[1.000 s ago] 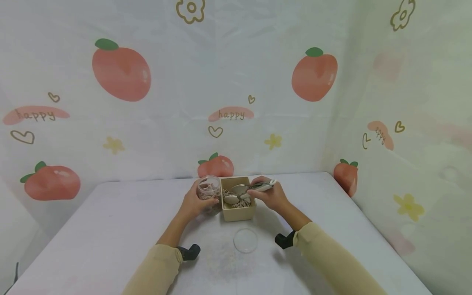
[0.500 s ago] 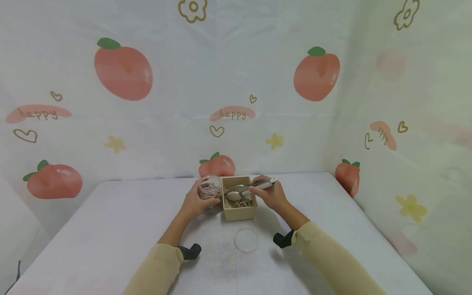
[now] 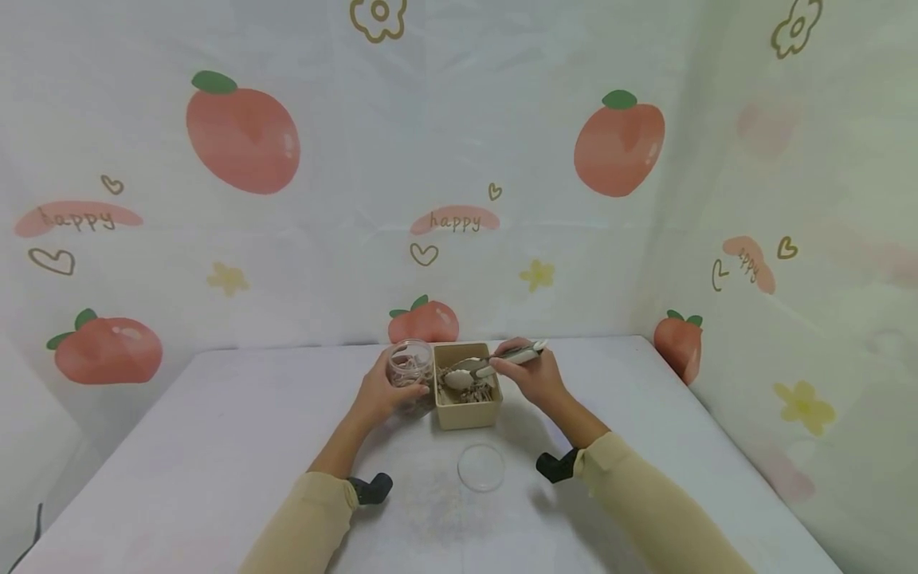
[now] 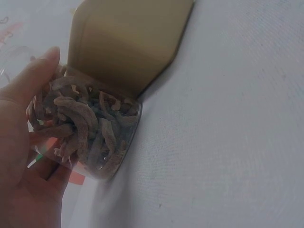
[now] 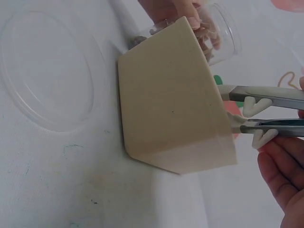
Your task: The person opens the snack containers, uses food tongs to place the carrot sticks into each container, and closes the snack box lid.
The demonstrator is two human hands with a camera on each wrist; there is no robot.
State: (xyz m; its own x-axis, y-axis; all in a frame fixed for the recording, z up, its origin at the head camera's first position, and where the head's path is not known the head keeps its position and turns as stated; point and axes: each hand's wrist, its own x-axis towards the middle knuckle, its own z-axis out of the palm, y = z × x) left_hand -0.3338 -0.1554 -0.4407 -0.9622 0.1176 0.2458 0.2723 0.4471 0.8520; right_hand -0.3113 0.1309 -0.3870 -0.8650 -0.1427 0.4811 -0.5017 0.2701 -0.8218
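My left hand (image 3: 376, 393) grips a clear round jar (image 4: 102, 128), thumb on the near side and fingers behind it. The jar's mouth is uncovered, and curled, grey-brown dried pieces fill much of it. Right beside it stands a beige rectangular box (image 3: 468, 416) with more such pieces (image 3: 479, 392) at the bottom. My right hand (image 3: 536, 378) holds a pair of tongs (image 5: 270, 97) with white handle parts, one arm on each side of a gap. The tongs' pale scalloped ends (image 3: 459, 379) reach down into the box; what lies between them is hidden.
A clear round lid (image 3: 481, 468) lies flat on the white-covered table (image 3: 237, 446), in front of the box. Behind the table hangs a white cloth backdrop (image 3: 344, 279) printed with peaches. Black wrist mounts (image 3: 371, 489) jut inward beneath both sleeves.
The two ends of the tongs have drawn closer together inside the box, and the handles have shifted slightly up and right. My left hand keeps the jar in place; the head view has moved a little.
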